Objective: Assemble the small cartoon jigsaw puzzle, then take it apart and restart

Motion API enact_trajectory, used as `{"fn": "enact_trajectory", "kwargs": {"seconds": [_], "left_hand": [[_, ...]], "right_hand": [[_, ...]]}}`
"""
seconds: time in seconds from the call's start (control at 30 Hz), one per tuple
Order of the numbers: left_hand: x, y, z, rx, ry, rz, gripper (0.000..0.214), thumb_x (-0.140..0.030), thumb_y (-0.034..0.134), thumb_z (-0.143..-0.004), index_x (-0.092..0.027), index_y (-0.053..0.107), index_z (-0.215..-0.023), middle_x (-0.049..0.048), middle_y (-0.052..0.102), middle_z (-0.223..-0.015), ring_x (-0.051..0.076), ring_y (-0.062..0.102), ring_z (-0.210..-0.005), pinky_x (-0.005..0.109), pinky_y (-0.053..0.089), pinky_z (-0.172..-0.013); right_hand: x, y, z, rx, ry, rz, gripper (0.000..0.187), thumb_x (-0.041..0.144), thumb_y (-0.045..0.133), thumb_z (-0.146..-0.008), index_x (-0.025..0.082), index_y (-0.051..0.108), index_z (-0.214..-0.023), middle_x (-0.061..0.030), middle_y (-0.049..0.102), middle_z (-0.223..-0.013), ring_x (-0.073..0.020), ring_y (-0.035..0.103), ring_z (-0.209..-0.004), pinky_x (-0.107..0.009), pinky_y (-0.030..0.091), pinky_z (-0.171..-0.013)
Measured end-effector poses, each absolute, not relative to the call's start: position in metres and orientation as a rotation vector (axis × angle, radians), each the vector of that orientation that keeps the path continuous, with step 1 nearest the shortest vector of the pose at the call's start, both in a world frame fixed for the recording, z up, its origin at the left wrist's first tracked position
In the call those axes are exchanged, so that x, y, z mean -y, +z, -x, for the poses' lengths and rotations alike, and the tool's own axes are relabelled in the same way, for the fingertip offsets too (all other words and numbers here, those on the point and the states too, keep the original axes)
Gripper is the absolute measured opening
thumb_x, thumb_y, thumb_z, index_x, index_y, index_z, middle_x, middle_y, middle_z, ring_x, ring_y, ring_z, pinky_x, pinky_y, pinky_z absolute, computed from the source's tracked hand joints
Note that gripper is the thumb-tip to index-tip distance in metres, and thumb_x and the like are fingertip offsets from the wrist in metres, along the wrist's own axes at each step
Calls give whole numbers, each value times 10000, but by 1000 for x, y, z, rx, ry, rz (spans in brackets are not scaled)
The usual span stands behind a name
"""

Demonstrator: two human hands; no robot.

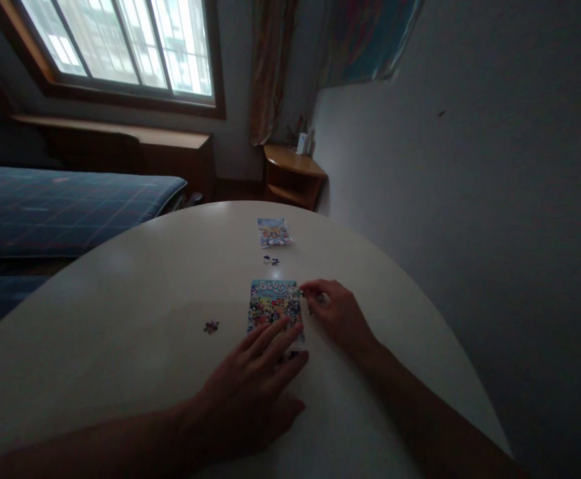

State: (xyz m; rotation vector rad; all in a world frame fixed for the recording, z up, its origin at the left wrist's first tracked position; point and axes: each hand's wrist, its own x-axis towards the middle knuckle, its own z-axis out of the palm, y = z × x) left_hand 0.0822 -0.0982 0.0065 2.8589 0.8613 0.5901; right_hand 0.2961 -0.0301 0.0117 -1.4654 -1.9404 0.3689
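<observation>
A small colourful jigsaw puzzle lies flat on the white round table, with cartoon lettering along its top. My left hand rests with its fingers stretched and slightly spread over the puzzle's lower part, hiding that edge. At the puzzle's upper right edge, my right hand pinches a small puzzle piece between thumb and forefinger. More loose pieces lie partly hidden beneath the right hand. A little cluster of pieces sits left of the puzzle. Two or so dark pieces lie beyond it.
A printed picture sheet or packet lies near the table's far side. Past the table stand a bed with a blue checked mattress, a corner shelf and a window. A bare wall runs along the right.
</observation>
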Motion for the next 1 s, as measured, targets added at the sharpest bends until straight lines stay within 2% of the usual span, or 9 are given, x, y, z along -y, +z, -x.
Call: {"fn": "enact_trajectory", "kwargs": {"seconds": [0.1, 0.57, 0.87, 1.0], "left_hand": [[96, 3, -82, -913, 486, -2768, 559, -389, 647, -847, -235, 481, -1358, 104, 341, -1555, 353, 295, -1428, 558, 359, -1113], [94, -3, -84, -931, 477, -2734, 543, -367, 608, -861, -232, 481, -1371, 112, 402, -1519, 353, 340, -1404, 561, 381, -1093], [94, -3, -83, -919, 469, -2751, 550, -353, 606, -858, -225, 474, -1376, 126, 413, -1510, 364, 344, -1400, 574, 377, -1090], [95, -3, -84, -927, 483, -2731, 538, -353, 606, -859, -231, 480, -1368, 124, 412, -1510, 358, 341, -1404, 571, 363, -1101]], "right_hand": [[20, 4, -292, 1928, 358, 1463, 171, 223, 567, -898, 236, 725, -961, -43, 735, -924, -199, 645, -881, -360, 487, -845], [12, -2, -290, 2029, 225, 1488, 168, 231, 563, -932, 235, 726, -975, -49, 735, -982, -213, 621, -947, -377, 445, -899], [24, 4, -287, 2141, 147, 1502, 190, 215, 592, -915, 249, 724, -1047, -45, 701, -1099, -228, 593, -1018, -407, 427, -939], [32, 5, -284, 2216, 103, 1521, 280, 202, 557, -910, 233, 691, -1153, -54, 673, -1180, -240, 567, -1072, -420, 421, -971]]}}
